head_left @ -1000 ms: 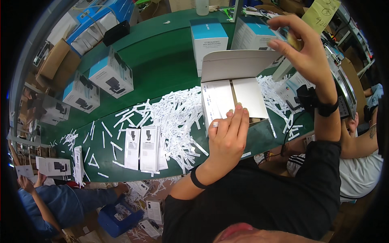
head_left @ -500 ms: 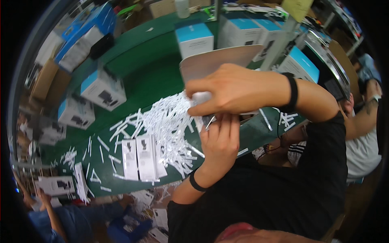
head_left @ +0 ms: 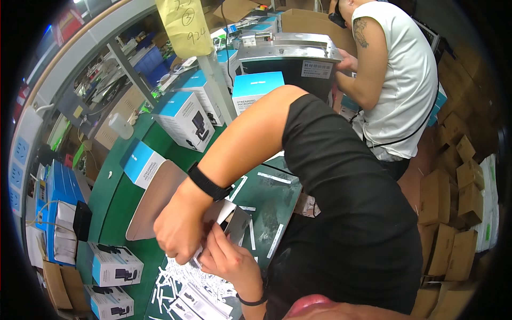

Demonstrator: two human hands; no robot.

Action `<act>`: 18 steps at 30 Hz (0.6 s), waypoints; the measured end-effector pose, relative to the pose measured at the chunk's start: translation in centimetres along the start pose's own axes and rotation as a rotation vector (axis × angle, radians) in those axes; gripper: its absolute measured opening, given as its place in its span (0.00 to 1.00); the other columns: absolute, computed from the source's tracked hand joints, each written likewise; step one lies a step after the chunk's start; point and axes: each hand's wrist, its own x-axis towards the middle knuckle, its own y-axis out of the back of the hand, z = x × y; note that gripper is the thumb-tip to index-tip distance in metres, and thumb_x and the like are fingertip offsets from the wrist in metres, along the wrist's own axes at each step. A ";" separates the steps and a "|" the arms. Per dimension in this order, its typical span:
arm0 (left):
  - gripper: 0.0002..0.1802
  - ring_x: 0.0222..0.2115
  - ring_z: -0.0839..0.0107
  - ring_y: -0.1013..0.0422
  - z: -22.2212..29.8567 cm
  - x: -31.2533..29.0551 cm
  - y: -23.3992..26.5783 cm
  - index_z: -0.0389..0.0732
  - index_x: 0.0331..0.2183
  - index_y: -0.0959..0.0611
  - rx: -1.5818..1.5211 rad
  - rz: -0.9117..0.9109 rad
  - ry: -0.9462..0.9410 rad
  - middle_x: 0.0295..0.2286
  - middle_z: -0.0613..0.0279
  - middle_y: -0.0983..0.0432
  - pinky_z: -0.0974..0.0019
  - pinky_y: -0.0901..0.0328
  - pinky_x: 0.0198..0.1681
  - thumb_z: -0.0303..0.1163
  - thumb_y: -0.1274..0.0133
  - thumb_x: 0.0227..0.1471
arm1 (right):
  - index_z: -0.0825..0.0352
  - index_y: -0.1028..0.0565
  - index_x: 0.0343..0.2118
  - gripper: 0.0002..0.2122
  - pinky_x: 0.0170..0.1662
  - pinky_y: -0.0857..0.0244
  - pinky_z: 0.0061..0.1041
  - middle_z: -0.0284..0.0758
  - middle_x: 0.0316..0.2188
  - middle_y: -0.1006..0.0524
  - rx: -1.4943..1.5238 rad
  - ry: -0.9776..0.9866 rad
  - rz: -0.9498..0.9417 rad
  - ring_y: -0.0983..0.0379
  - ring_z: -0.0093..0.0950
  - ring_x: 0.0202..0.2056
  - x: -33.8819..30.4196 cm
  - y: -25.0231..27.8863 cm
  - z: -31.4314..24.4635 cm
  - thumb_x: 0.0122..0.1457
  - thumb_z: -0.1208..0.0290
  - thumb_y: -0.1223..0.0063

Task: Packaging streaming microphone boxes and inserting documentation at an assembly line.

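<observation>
An opened white carton stands on the green table, its big pale lid flap raised on the far side. Over its opening, my right hand is closed with curled fingers; whatever they hold is hidden. My left hand is at the carton's near edge, its bent fingers gripping there, with the tips partly out of sight. The carton's contents are mostly covered by both hands. Beside it lie a heap of white paper strips and printed leaflets.
Closed blue-and-white boxes stand along the far side, others at left. A metal machine sits at the back, a person in a white top beside it. A post with a yellow note rises nearby. Brown cartons are stacked at right.
My view has swung to the right, bringing the machine, the person and the stacked cartons into sight. Both hands stay at the opened carton; the right hand's fingers are now turned out of sight.
</observation>
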 end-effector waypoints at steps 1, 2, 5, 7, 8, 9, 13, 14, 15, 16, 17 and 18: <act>0.23 0.42 0.59 0.31 0.0 0.0 0.0 0.42 0.50 0.17 0.002 0.001 -0.004 0.46 0.63 0.21 0.55 0.42 0.46 0.23 0.42 0.50 | 0.65 0.25 0.23 0.07 0.22 0.30 0.36 0.33 0.21 0.22 -0.032 -0.055 0.072 0.20 0.34 0.26 0.6 -0.6 0.3 0.50 0.67 0.42; 0.24 0.43 0.58 0.31 -0.2 0.0 -0.2 0.42 0.51 0.18 0.014 0.023 -0.018 0.48 0.62 0.21 0.55 0.42 0.48 0.22 0.42 0.50 | 0.65 0.25 0.23 0.07 0.22 0.30 0.36 0.33 0.21 0.22 -0.035 -0.054 0.074 0.20 0.34 0.26 1.7 -1.2 0.7 0.50 0.67 0.42; 0.21 0.43 0.58 0.30 -0.3 0.2 -0.5 0.40 0.50 0.17 0.049 0.059 -0.044 0.49 0.61 0.21 0.55 0.41 0.48 0.23 0.44 0.52 | 0.62 0.24 0.25 0.09 0.25 0.29 0.41 0.35 0.23 0.21 -0.015 -0.334 0.414 0.21 0.42 0.26 6.2 -2.0 2.4 0.53 0.62 0.42; 0.19 0.42 0.59 0.29 -0.7 0.0 -0.6 0.38 0.50 0.16 0.076 0.063 -0.075 0.50 0.62 0.20 0.55 0.40 0.48 0.24 0.45 0.55 | 0.66 0.23 0.26 0.10 0.24 0.30 0.42 0.38 0.23 0.22 0.020 -0.290 0.417 0.21 0.42 0.25 10.5 -1.1 2.3 0.51 0.64 0.40; 0.19 0.42 0.59 0.29 -1.0 0.0 -0.5 0.38 0.50 0.16 0.070 0.058 -0.082 0.50 0.62 0.20 0.55 0.40 0.48 0.24 0.45 0.55 | 0.70 0.23 0.27 0.11 0.23 0.31 0.41 0.39 0.23 0.22 0.007 -0.257 0.370 0.21 0.41 0.24 12.0 -0.6 2.0 0.49 0.66 0.38; 0.20 0.42 0.58 0.29 -1.4 -0.3 -0.3 0.38 0.50 0.16 0.071 0.068 -0.078 0.50 0.62 0.20 0.54 0.40 0.49 0.24 0.44 0.55 | 0.63 0.20 0.32 0.09 0.28 0.28 0.43 0.42 0.31 0.18 -0.077 -0.336 0.205 0.20 0.43 0.29 12.6 -0.1 0.8 0.53 0.65 0.38; 0.21 0.44 0.58 0.30 -1.0 -0.3 0.3 0.39 0.51 0.16 0.043 0.062 -0.048 0.50 0.62 0.20 0.53 0.41 0.51 0.23 0.44 0.54 | 0.62 0.19 0.46 0.19 0.35 0.26 0.43 0.44 0.38 0.18 0.437 -0.270 -0.504 0.19 0.43 0.35 9.8 2.5 2.3 0.49 0.68 0.35; 0.22 0.46 0.59 0.30 -0.8 -0.2 0.3 0.39 0.51 0.16 0.042 0.065 -0.038 0.50 0.62 0.20 0.53 0.41 0.52 0.23 0.43 0.54 | 0.57 0.20 0.49 0.21 0.37 0.26 0.42 0.43 0.41 0.18 0.581 -0.293 -0.531 0.19 0.42 0.37 7.2 2.8 2.4 0.48 0.66 0.33; 0.22 0.50 0.59 0.30 -0.9 -0.5 -0.2 0.40 0.51 0.16 0.013 0.081 -0.023 0.49 0.63 0.20 0.52 0.44 0.54 0.22 0.43 0.52 | 0.56 0.19 0.47 0.20 0.36 0.27 0.43 0.41 0.38 0.17 0.556 -0.327 -0.556 0.20 0.42 0.37 5.5 3.2 1.9 0.48 0.67 0.33; 0.22 0.50 0.59 0.30 -0.7 -0.5 -0.3 0.40 0.51 0.16 0.014 0.096 -0.009 0.49 0.63 0.20 0.52 0.44 0.54 0.22 0.43 0.52 | 0.56 0.19 0.45 0.18 0.36 0.27 0.43 0.39 0.35 0.17 0.525 -0.365 -0.584 0.20 0.41 0.36 3.9 3.6 1.2 0.48 0.68 0.33; 0.23 0.51 0.58 0.31 -0.6 -0.7 0.0 0.41 0.51 0.16 0.026 0.066 0.006 0.50 0.63 0.21 0.51 0.44 0.56 0.21 0.44 0.51 | 0.56 0.19 0.43 0.17 0.35 0.28 0.44 0.38 0.33 0.17 0.413 -0.353 -0.612 0.20 0.42 0.36 3.2 3.8 0.4 0.47 0.69 0.34; 0.23 0.52 0.57 0.32 -0.4 -0.7 0.1 0.42 0.51 0.16 0.032 0.035 0.015 0.51 0.64 0.22 0.49 0.45 0.57 0.20 0.44 0.51 | 0.56 0.19 0.41 0.16 0.33 0.29 0.45 0.38 0.31 0.17 0.301 -0.347 -0.639 0.20 0.42 0.35 2.5 4.0 0.0 0.47 0.70 0.35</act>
